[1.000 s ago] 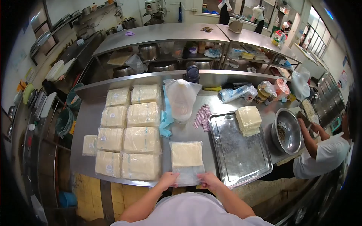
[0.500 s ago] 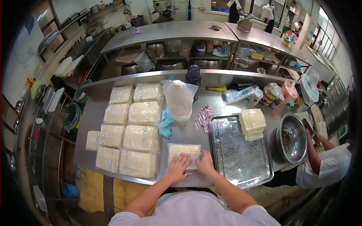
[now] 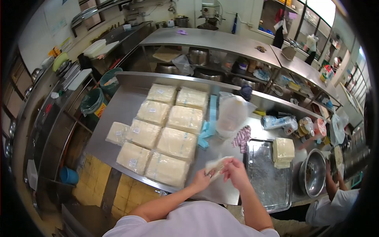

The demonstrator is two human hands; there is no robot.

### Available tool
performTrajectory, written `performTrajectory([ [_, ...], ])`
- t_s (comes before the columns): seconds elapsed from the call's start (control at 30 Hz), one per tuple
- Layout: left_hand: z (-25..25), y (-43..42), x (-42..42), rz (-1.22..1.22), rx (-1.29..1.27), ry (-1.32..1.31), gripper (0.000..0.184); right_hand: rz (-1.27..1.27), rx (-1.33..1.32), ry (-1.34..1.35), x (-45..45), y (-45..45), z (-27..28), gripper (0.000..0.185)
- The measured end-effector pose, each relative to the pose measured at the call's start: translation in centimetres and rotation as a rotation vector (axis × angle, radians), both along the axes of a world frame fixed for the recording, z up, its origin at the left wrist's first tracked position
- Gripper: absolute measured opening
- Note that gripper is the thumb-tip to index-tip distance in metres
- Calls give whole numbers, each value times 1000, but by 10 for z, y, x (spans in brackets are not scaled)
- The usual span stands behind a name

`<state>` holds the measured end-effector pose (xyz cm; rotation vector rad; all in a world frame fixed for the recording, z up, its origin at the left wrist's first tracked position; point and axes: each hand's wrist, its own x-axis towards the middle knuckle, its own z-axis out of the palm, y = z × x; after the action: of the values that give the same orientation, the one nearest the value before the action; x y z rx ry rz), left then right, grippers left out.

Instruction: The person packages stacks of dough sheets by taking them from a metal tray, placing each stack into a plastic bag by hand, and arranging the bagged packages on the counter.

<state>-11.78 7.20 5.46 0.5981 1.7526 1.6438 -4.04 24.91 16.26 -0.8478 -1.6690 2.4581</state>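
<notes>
Lifted off the steel table, a clear plastic packet of pale wrapper sheets [image 3: 215,164] is tilted almost edge-on between my hands. My left hand [image 3: 201,179] grips its lower left side, a ring on one finger. At the packet's right edge, my right hand [image 3: 235,173] has its fingers bent in a pinch; what is right under the fingertips is partly hidden. Similar packets [image 3: 176,142] lie in two columns to the left, one smaller packet [image 3: 118,133] off to their side. To the right, a metal tray [image 3: 258,181] bears a stack of unwrapped pale sheets [image 3: 283,152].
Beyond my hands are a pink-striped cloth [image 3: 241,139], blue plastic strips [image 3: 205,134] and a plastic-bagged container [image 3: 232,114]. A steel bowl [image 3: 311,173] stands right of the tray, beside a co-worker [image 3: 335,207]. A raised ledge [image 3: 158,77] runs along the table's back.
The packet, flat on the table under both hands before, is now raised and tilted up. My right hand has moved to its upper edge. The camera view has turned and tilted.
</notes>
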Motion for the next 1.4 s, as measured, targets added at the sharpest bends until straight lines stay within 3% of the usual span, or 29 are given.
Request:
performTrajectory([
  [0.07,31,-15,-17,62,112,-619,51,-38,348,112,-22,-7,21,28],
  [0.1,45,-25,-22,41,282,-912,55,-13,746,175,-35,-8,28,34],
  [0.13,53,-38,-30,-26,321,-1002,57,11,1142,244,-50,-12,36,41],
  [0.17,60,-53,-40,-96,360,-1089,60,52,1220,211,-62,-22,49,53],
  [0.3,54,-114,-85,-273,378,-1399,71,652,680,-342,-109,-63,73,48],
  [0.4,48,-176,-113,-266,476,-1398,66,551,378,-264,-131,-95,48,46],
  [0.5,45,-238,-125,-148,456,-1241,61,540,350,-272,-153,-137,41,41],
  [0.6,56,-290,-133,-119,386,-1006,58,756,533,-234,-191,-184,54,39],
  [0.63,56,-303,-137,-142,462,-1000,59,788,521,-195,-208,-201,57,42],
  [0.7,67,-312,-144,34,457,-911,60,850,502,-114,-238,-232,58,49],
  [0.83,76,-328,-164,296,731,-1008,63,558,253,21,-257,-261,43,73],
  [0.93,84,-331,-176,363,1010,-966,62,578,-106,-62,-232,-276,34,61],
  [0.97,84,-334,-179,396,1000,-944,61,568,-139,-92,-232,-280,19,47],
  [1.03,83,-338,-189,455,974,-895,59,497,-93,-47,-243,-294,14,40],
  [1.13,75,-361,-214,680,801,-910,53,446,-34,-16,-255,-301,15,35],
  [1.17,75,-370,-220,786,626,-811,39,438,-14,-13,-256,-302,14,35],
  [1.27,29,-391,-224,775,175,-391,28,424,168,-130,-253,-307,-9,39],
  [1.37,-27,-401,-213,715,-264,-104,18,449,503,-266,-245,-310,-80,47],
  [1.4,-24,-400,-215,734,-221,-120,19,435,539,-269,-246,-313,-75,51],
])
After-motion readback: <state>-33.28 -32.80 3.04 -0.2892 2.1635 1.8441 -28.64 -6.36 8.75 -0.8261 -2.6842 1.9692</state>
